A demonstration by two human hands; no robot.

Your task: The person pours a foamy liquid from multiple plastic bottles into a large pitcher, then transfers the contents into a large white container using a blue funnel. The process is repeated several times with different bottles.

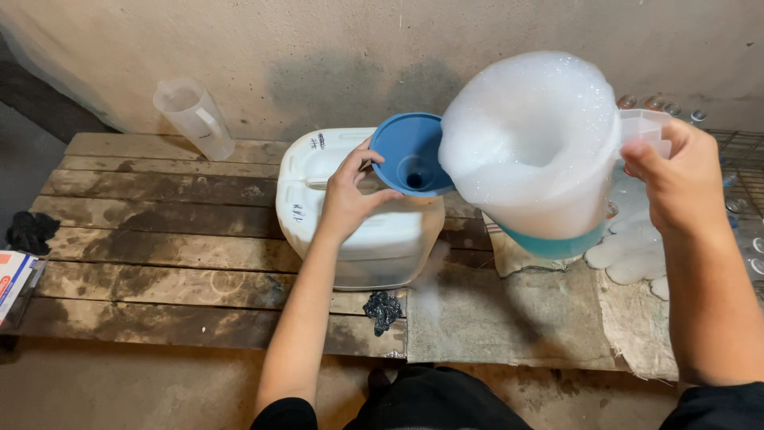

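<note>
My left hand (344, 199) grips the rim of a blue funnel (406, 151) that sits in the top of a white plastic jerrycan (358, 239) on the wooden pallet. My right hand (676, 179) holds the handle of a clear plastic jug (549, 215). The jug is tilted toward the funnel. It is heaped with white foam (529, 127), and blue liquid shows at its bottom. The foam's edge nearly touches the funnel rim.
An empty clear measuring jug (195, 119) stands at the back left against the wall. A black crumpled bit (383, 309) lies in front of the jerrycan. Dirty cloth (525, 318) covers the right part of the wooden pallet (159, 239). Foam blobs (633, 255) and bottles lie at the right.
</note>
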